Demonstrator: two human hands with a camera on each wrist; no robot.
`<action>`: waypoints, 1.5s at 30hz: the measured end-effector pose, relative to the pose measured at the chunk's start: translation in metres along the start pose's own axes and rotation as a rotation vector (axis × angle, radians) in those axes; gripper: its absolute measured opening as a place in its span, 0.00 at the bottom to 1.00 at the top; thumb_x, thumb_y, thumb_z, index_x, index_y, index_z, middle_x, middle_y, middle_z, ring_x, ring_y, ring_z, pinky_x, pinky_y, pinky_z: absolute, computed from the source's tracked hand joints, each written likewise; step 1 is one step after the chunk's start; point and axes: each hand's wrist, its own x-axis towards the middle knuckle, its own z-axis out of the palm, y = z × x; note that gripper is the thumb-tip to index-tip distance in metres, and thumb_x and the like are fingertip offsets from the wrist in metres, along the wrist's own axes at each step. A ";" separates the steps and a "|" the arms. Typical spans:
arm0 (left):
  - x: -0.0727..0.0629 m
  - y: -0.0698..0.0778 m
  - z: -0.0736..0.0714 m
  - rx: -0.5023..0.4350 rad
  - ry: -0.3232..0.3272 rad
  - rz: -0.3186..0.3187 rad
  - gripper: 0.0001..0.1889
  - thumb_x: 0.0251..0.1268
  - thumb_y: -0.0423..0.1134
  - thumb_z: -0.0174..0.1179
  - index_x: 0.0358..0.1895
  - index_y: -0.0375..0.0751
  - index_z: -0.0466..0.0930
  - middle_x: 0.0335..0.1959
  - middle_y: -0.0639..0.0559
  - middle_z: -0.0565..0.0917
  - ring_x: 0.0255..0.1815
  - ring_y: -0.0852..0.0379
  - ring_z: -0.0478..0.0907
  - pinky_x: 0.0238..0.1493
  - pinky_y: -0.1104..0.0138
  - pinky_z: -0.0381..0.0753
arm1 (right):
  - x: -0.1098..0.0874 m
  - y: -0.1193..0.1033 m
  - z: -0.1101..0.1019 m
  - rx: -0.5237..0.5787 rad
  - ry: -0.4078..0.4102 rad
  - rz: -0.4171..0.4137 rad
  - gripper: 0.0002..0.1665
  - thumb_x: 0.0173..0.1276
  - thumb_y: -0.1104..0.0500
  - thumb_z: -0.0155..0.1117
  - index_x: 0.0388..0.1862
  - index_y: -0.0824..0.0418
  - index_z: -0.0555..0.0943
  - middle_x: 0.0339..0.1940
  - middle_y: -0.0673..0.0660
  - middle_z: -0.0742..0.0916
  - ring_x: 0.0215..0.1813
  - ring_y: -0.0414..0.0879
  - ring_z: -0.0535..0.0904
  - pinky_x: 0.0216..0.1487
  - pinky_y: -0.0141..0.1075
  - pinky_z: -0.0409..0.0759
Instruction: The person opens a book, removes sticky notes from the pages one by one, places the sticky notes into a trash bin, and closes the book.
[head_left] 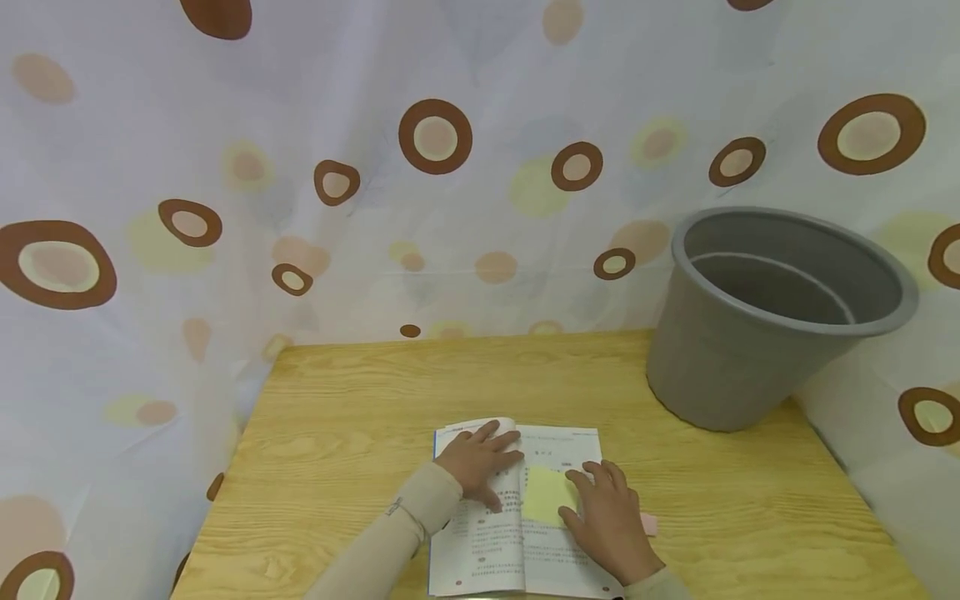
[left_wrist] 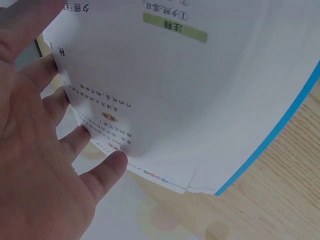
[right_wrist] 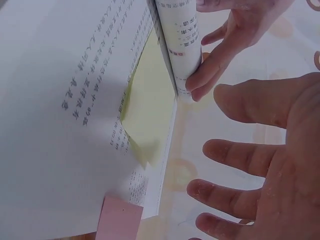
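An open book [head_left: 491, 554] lies on the table, its printed pages facing up and a blue cover edge [left_wrist: 270, 155] showing at the left. My left hand [head_left: 480, 463] rests on the left page near the fold, fingers spread. A yellow sticky note [head_left: 547, 497] lies on the right page beside the fold; its edges lift from the paper in the right wrist view. My right hand [head_left: 609, 518] hovers at the note's right side, fingers apart and loosely bent, holding nothing. A pink sticky note [right_wrist: 119, 220] sticks out past the right page's edge.
A large grey bucket [head_left: 720, 367] stands at the back right of the wooden table [head_left: 337, 417]. A white sheet with brown and pale circles [head_left: 495, 208] hangs behind the table and along both sides.
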 end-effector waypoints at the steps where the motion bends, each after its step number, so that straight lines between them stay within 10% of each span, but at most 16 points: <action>1: 0.000 0.000 -0.001 -0.001 -0.004 -0.002 0.47 0.46 0.66 0.70 0.74 0.70 0.62 0.81 0.68 0.53 0.84 0.55 0.48 0.78 0.52 0.65 | 0.002 0.000 0.000 -0.003 -0.013 0.008 0.27 0.58 0.51 0.74 0.55 0.60 0.82 0.60 0.65 0.81 0.68 0.67 0.69 0.54 0.66 0.77; 20: -0.004 -0.001 -0.004 -0.084 -0.031 -0.011 0.47 0.49 0.64 0.69 0.75 0.69 0.59 0.82 0.68 0.51 0.84 0.56 0.45 0.78 0.54 0.66 | 0.023 0.003 0.017 -0.065 -0.221 0.054 0.44 0.53 0.48 0.77 0.65 0.67 0.74 0.59 0.67 0.78 0.63 0.66 0.70 0.55 0.67 0.73; 45: -0.005 -0.001 -0.003 -0.091 -0.022 -0.026 0.46 0.49 0.64 0.69 0.75 0.69 0.60 0.82 0.68 0.51 0.84 0.55 0.46 0.77 0.54 0.66 | 0.025 0.006 0.021 -0.051 -0.119 0.064 0.27 0.62 0.55 0.70 0.60 0.60 0.80 0.52 0.62 0.84 0.60 0.63 0.75 0.53 0.66 0.76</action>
